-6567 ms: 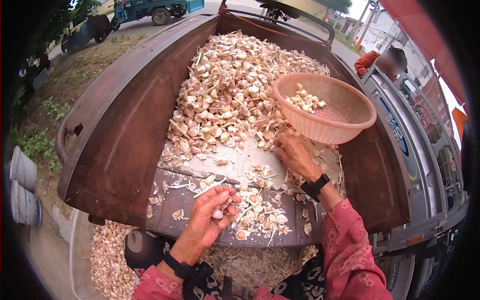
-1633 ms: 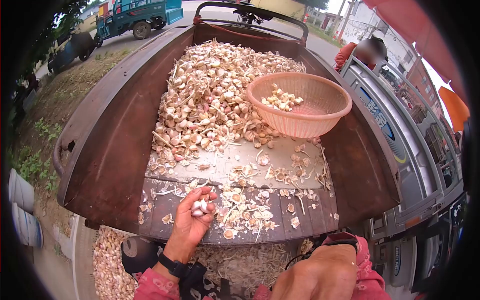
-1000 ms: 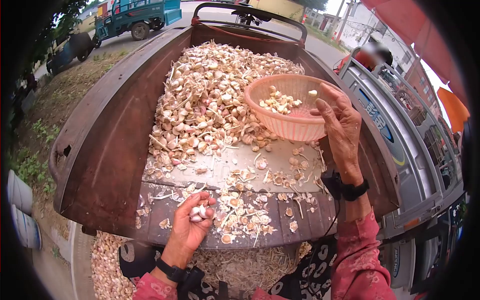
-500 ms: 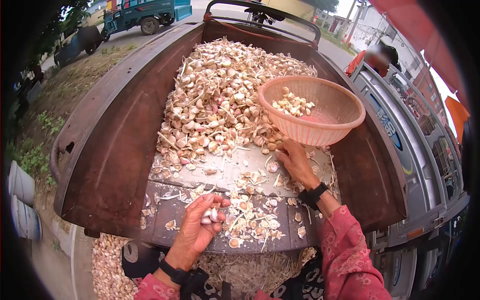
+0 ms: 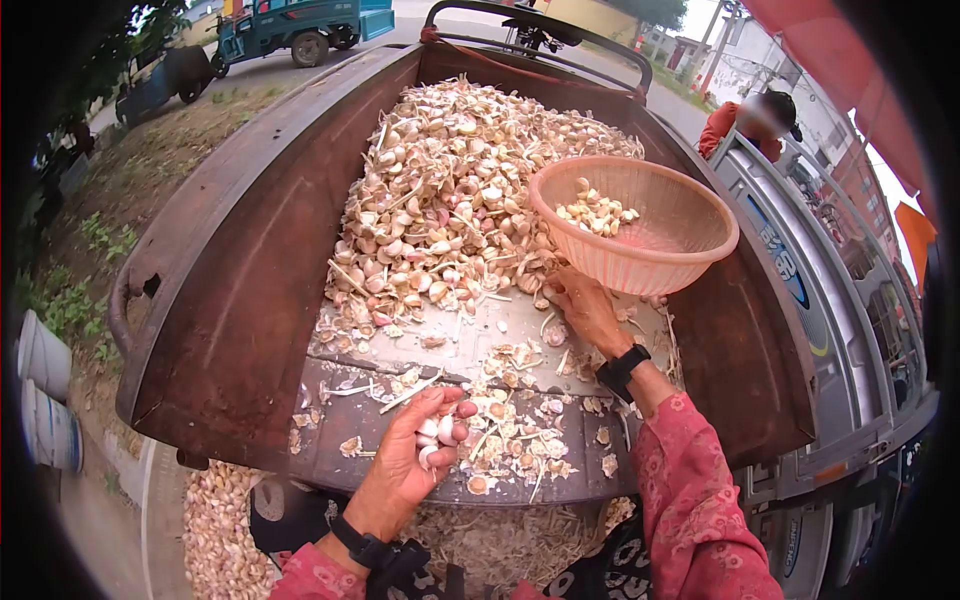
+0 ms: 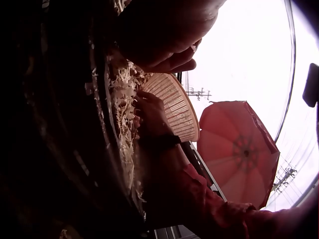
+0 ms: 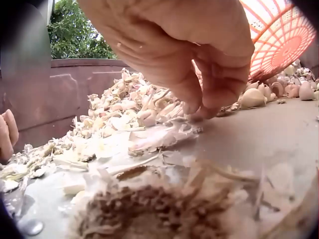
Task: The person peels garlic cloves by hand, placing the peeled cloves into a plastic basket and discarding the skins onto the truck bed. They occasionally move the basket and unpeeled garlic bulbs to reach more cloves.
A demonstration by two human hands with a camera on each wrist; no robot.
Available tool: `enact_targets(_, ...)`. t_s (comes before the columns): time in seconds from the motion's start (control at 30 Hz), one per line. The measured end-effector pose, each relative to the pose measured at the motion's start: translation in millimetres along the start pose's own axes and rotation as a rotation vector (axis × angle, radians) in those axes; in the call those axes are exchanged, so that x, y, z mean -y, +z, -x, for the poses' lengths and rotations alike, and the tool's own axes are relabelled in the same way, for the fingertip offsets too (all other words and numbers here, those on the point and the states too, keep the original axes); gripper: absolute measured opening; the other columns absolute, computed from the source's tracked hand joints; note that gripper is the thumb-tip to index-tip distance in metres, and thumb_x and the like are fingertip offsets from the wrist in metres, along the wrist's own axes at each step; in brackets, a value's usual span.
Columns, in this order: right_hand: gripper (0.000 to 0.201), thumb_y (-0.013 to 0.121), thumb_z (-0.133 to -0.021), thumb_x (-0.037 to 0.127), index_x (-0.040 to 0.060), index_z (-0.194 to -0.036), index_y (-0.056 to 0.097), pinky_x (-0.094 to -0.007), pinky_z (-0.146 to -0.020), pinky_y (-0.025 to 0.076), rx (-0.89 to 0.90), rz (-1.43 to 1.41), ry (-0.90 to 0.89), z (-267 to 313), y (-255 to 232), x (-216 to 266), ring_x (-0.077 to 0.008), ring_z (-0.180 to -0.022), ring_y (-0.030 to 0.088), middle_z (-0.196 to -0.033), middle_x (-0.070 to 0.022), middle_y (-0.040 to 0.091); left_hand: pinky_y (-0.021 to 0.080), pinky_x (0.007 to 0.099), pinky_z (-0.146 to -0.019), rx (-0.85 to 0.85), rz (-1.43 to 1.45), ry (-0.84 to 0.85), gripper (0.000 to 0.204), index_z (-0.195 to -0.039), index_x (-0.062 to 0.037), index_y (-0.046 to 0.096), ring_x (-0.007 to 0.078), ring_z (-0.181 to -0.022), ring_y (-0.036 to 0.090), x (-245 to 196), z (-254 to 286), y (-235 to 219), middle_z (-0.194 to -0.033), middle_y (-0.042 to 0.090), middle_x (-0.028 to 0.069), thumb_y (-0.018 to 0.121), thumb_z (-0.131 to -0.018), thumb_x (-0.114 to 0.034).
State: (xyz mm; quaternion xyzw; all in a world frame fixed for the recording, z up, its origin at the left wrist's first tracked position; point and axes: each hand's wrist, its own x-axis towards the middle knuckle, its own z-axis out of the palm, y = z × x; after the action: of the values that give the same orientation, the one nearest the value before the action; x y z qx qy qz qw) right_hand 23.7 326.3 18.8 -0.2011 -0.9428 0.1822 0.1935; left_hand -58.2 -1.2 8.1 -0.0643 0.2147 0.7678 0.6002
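Before me, the brown metal cart bed (image 5: 250, 310) carries a sloping heap of garlic cloves (image 5: 450, 200). Nearer me, root ends (image 5: 478, 485), papery skins (image 7: 154, 139) and stem pieces (image 5: 412, 392) litter its pale floor panel (image 5: 465, 345). On my right sits a tilted plastic basket (image 5: 630, 255).

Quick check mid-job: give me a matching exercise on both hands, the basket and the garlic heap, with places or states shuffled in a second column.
Column one:
1. left hand
2. right hand
3. basket
4. garlic heap

Column two:
A. pinkish-orange, with pale cloves inside
B. curled around several garlic cloves
C. piled loose between the brown side walls
D. reaching down at the heap's near edge, just below the basket in the head view

Pairs: 1-B, 2-D, 3-A, 4-C
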Motion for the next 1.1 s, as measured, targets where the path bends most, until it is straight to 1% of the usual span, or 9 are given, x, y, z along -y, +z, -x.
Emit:
enact_targets(0.13, 0.021, 0.062, -0.084, 0.002, -0.0009, -0.105, 0.061, -0.0379, -0.078, 0.051, 0.023, -0.091, 0.055, 1, 4, -2, -0.0291, -0.087, 0.065, -0.099, -0.0153, 0.067, 0.04, 0.0173, -0.039, -0.013, 0.006, -0.001, 0.021, -0.113, -0.0027, 0.059, 0.0145, -0.071, 0.065, 0, 2, 1, -0.101, 0.064, 0.0137, 0.056, -0.1, -0.019)
enact_targets(0.23, 0.019, 0.061, -0.086, 0.006, 0.0004, -0.104, 0.059, -0.0427, -0.08, 0.049, 0.073, -0.117, 0.066, 1, -2, 7, -0.0366, -0.091, 0.062, -0.097, -0.0191, 0.064, 0.04, 0.0173, -0.037, -0.024, -0.03, 0.014, 0.021, -0.11, -0.0023, 0.06, 0.0155, -0.069, 0.065, 1, 1, 3, -0.1, 0.063, 0.0132, 0.057, -0.1, -0.02)
enact_targets(0.47, 0.015, 0.061, -0.085, 0.003, 0.0006, -0.1, 0.058, -0.0398, -0.075, 0.049, 0.058, -0.114, -0.109, 14, 0, 30, -0.0331, -0.087, 0.063, -0.091, -0.0154, 0.062, 0.04, 0.0172, -0.038, -0.01, -0.047, 0.038, 0.021, -0.111, -0.0021, 0.06, 0.015, -0.069, 0.064, 1, 2, 2, -0.1, 0.063, 0.0136, 0.057, -0.1, -0.019)
enact_targets(0.57, 0.015, 0.062, -0.087, 0.0, -0.0004, -0.102, 0.062, -0.0332, -0.073, 0.052, 0.048, -0.26, -0.08, 33, -10, 60, -0.023, -0.087, 0.065, -0.092, -0.0108, 0.063, 0.039, 0.0167, -0.038, -0.008, -0.065, 0.053, 0.02, -0.112, -0.0021, 0.059, 0.0141, -0.07, 0.065, 2, 4, 3, -0.1, 0.063, 0.0135, 0.057, -0.1, -0.018)
enact_targets(0.67, 0.026, 0.068, -0.086, -0.003, -0.0005, -0.112, 0.068, -0.0219, -0.076, 0.055, 0.094, -0.792, 0.018, 65, -25, 105, -0.0088, -0.095, 0.064, -0.102, -0.0049, 0.064, 0.039, 0.0162, -0.038, -0.007, -0.089, 0.071, 0.02, -0.113, -0.0022, 0.058, 0.013, -0.069, 0.065, 1, 4, 5, -0.1, 0.064, 0.013, 0.056, -0.1, -0.018)
enact_targets(0.77, 0.029, 0.071, -0.08, -0.012, -0.0032, -0.107, 0.065, -0.0294, -0.081, 0.056, 0.131, -0.942, -0.138, 108, -75, 185, -0.0196, -0.098, 0.066, -0.107, -0.0162, 0.066, 0.038, 0.0159, -0.038, -0.006, -0.135, 0.092, 0.02, -0.113, -0.0025, 0.057, 0.0121, -0.068, 0.065, 3, 5, 3, -0.1, 0.064, 0.0126, 0.054, -0.101, -0.018)
enact_targets(0.87, 0.033, 0.07, -0.081, -0.007, -0.0056, -0.114, 0.066, -0.0335, -0.077, 0.058, 0.277, -0.997, -0.499, 141, -126, 235, -0.0294, -0.093, 0.071, -0.11, -0.0223, 0.069, 0.039, 0.0171, -0.037, -0.026, -0.136, 0.078, 0.019, -0.111, -0.0043, 0.059, 0.0143, -0.067, 0.063, 3, 6, 3, -0.099, 0.063, 0.0124, 0.058, -0.099, -0.02)
enact_targets(0.93, 0.019, 0.079, -0.08, 0.0, -0.0096, -0.094, 0.07, -0.0314, -0.058, 0.054, 0.29, -1.106, -0.638, 144, -149, 260, -0.0261, -0.072, 0.07, -0.092, -0.0234, 0.07, 0.039, 0.0171, -0.037, -0.021, -0.114, 0.067, 0.019, -0.111, -0.0042, 0.059, 0.0143, -0.068, 0.063, 3, 5, 1, -0.1, 0.063, 0.0129, 0.057, -0.099, -0.019)
enact_targets(1.1, 0.021, 0.078, -0.079, -0.001, -0.0083, -0.098, 0.07, -0.0308, -0.06, 0.055, 0.206, -1.015, -0.616, 145, -144, 256, -0.0258, -0.073, 0.07, -0.093, -0.0219, 0.071, 0.04, 0.0169, -0.038, -0.019, -0.09, 0.066, 0.018, -0.111, -0.0044, 0.058, 0.0145, -0.07, 0.063, 0, 4, 2, -0.102, 0.063, 0.0135, 0.055, -0.1, -0.018)
